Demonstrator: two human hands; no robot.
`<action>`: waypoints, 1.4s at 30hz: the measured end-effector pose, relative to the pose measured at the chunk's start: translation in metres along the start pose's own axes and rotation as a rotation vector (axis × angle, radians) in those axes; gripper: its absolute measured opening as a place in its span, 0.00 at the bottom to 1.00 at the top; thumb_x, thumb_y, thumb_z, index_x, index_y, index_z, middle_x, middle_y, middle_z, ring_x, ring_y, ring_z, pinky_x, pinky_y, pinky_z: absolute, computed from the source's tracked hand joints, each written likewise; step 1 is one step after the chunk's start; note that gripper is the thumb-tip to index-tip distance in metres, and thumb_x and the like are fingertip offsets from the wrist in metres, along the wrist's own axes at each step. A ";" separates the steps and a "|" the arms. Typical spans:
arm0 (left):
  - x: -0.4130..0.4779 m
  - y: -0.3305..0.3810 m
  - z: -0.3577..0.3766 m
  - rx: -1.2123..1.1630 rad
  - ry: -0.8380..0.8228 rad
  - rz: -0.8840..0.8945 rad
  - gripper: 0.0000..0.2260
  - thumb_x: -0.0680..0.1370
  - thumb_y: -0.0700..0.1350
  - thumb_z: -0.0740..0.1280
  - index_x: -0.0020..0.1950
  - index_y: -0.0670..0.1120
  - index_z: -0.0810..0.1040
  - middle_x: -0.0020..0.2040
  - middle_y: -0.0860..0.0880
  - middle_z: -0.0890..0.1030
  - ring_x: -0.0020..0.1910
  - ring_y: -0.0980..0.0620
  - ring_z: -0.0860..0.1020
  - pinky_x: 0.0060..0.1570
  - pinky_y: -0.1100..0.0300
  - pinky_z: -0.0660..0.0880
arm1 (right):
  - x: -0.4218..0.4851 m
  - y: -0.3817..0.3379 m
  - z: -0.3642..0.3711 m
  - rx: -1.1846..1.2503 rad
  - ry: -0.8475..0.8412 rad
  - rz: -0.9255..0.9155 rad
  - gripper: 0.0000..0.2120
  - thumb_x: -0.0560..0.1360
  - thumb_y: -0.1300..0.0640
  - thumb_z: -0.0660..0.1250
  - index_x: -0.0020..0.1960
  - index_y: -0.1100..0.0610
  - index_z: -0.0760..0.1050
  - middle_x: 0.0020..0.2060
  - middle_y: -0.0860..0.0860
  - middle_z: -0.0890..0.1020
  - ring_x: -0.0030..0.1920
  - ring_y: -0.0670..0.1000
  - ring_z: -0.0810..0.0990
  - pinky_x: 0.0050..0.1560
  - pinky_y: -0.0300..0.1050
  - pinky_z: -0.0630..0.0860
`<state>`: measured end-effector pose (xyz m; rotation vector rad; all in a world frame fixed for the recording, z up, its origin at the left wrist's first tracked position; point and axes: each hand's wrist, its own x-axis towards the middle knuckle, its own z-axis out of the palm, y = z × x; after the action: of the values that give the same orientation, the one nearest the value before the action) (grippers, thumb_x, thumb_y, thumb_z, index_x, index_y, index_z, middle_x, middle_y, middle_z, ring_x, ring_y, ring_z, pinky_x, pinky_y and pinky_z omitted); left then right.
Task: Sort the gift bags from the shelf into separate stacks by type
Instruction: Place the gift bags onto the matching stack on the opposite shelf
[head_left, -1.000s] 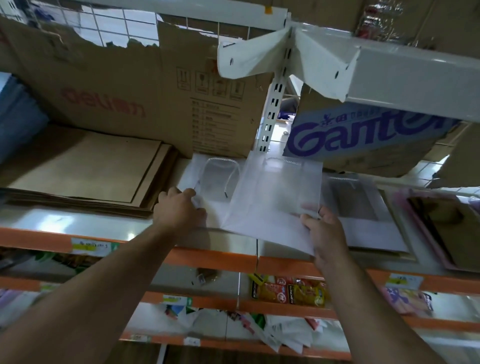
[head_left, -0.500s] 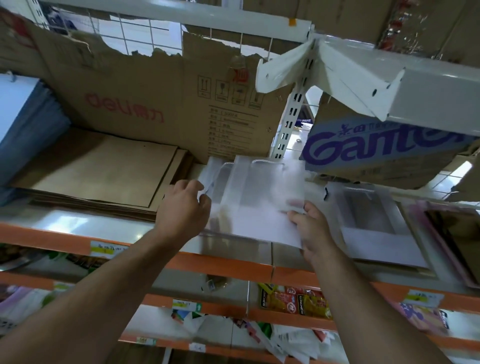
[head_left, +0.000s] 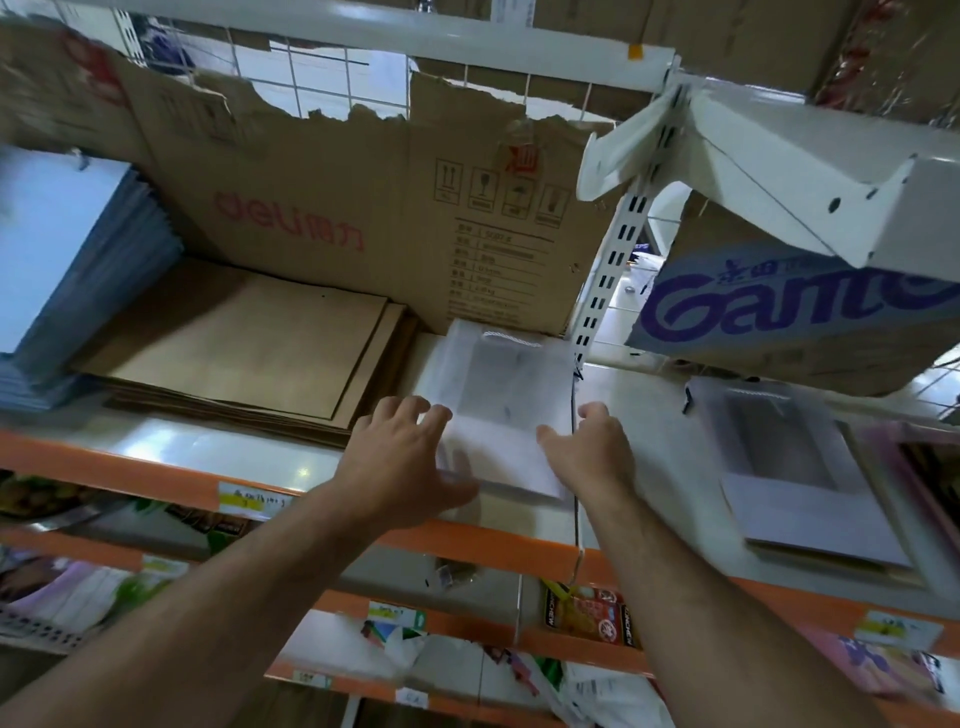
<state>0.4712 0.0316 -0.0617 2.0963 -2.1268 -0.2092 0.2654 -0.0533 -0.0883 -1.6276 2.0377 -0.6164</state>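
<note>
head view: both hands, left hand (head_left: 402, 462) and right hand (head_left: 589, 452), spread open, flanking the translucent bag stack (head_left: 501, 410); best to square its edges evenly.

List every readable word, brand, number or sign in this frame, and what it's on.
"deli", red, plus blurred red characters: torn brown cardboard box behind the shelf.
Four handling pictograms and a spec table: same box; table text too blurred to read.
"Gante", purple, cut off by the white shelf bracket: white-and-purple carton.
"CHEW", partly hidden: red-and-yellow snack packet.
Yellow-and-white shelf price tags: unreadable.
</note>
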 end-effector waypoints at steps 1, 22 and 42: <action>-0.001 0.001 0.000 0.005 -0.004 0.011 0.40 0.70 0.72 0.66 0.77 0.55 0.61 0.75 0.51 0.65 0.73 0.47 0.61 0.69 0.49 0.65 | 0.000 0.002 0.003 -0.013 -0.033 -0.003 0.30 0.71 0.42 0.70 0.68 0.55 0.71 0.59 0.53 0.80 0.56 0.57 0.80 0.50 0.47 0.77; 0.004 0.049 0.008 -0.090 -0.082 0.141 0.41 0.71 0.66 0.71 0.79 0.55 0.58 0.78 0.50 0.62 0.76 0.46 0.58 0.72 0.47 0.62 | -0.053 0.030 -0.032 0.363 -0.014 -0.018 0.25 0.77 0.47 0.69 0.72 0.49 0.71 0.65 0.46 0.76 0.60 0.44 0.76 0.56 0.42 0.74; -0.156 0.299 0.113 -0.213 -0.178 0.435 0.25 0.73 0.61 0.67 0.69 0.56 0.73 0.66 0.55 0.73 0.67 0.50 0.67 0.65 0.53 0.66 | -0.297 0.346 -0.155 0.545 0.265 0.363 0.18 0.66 0.46 0.72 0.55 0.37 0.78 0.51 0.40 0.81 0.52 0.42 0.79 0.51 0.42 0.78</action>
<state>0.1576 0.1917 -0.1135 1.5068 -2.4700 -0.5547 -0.0374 0.3159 -0.1508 -0.8768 2.0258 -1.1683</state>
